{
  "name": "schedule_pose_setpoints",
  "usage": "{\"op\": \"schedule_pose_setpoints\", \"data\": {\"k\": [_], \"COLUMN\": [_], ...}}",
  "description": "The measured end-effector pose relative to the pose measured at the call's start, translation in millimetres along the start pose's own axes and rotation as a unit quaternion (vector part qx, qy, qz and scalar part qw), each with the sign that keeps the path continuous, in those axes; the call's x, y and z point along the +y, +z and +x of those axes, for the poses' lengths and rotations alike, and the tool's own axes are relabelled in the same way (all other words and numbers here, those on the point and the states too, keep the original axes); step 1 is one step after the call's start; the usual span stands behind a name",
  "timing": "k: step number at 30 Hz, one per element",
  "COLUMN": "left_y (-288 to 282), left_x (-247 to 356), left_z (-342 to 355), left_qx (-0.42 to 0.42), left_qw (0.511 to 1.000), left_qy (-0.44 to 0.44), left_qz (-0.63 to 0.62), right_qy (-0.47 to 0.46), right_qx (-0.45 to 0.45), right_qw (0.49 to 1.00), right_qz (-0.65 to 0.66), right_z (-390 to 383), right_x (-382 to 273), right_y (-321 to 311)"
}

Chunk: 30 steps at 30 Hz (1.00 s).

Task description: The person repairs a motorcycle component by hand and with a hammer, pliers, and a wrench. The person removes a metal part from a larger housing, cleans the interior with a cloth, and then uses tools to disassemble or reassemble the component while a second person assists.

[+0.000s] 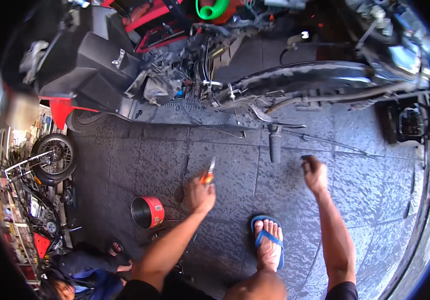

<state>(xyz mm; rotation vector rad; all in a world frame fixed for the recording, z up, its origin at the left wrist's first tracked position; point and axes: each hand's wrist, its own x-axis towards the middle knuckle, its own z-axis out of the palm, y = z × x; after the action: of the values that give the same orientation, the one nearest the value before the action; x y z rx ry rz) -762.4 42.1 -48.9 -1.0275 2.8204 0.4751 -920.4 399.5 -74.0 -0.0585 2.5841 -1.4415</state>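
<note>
My left hand (201,197) is closed around an orange-handled tool (207,177) with a narrow metal tip pointing away from me. Too little of the tool shows to tell its exact kind. To the right, my right hand (315,176) has its fingers curled near something small and dark that I cannot make out. Both hands are above the floor, apart from each other. Beyond them stands a partly stripped scooter (175,111). A handlebar grip with a lever (275,146) hangs down beside it, a little beyond my right hand.
A round red tin (156,212) with a dark inside lies left of my left hand. At the far left is a motorcycle wheel (55,159). Another person (87,275) sits at the lower left. My sandalled foot (269,240) rests on the tiled floor (230,192).
</note>
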Motion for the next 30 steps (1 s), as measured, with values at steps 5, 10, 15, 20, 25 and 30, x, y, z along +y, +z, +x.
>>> {"op": "schedule_pose_setpoints", "data": {"k": [5,10,15,20,25,30], "left_y": [44.5,63.9,76.3,83.8,81.6,82.1], "left_x": [69.7,87.6,69.7,67.4,66.1,64.6], "left_z": [34.3,47.3,44.1,49.4,52.2,49.5], "left_qx": [0.140,0.154,0.112,0.212,0.238,0.204], "left_qw": [0.982,0.984,0.989,0.970,0.964,0.973], "left_qy": [0.124,0.083,0.082,0.110,0.118,0.096], "left_qz": [0.034,0.031,0.045,-0.041,-0.034,-0.041], "right_qy": [-0.146,-0.217,-0.221,-0.313,-0.250,-0.303], "right_qx": [0.053,-0.078,-0.160,-0.215,-0.256,-0.293], "right_qw": [0.987,0.973,0.962,0.923,0.929,0.891], "right_qz": [-0.039,0.019,-0.018,-0.064,-0.099,-0.169], "right_z": [104.0,216.5,255.0,263.0,252.4,243.4], "right_x": [-32.3,-87.9,-112.9,-116.5,-123.7,-133.9], "right_y": [17.9,75.1,124.1,145.4,153.1,167.4]}}
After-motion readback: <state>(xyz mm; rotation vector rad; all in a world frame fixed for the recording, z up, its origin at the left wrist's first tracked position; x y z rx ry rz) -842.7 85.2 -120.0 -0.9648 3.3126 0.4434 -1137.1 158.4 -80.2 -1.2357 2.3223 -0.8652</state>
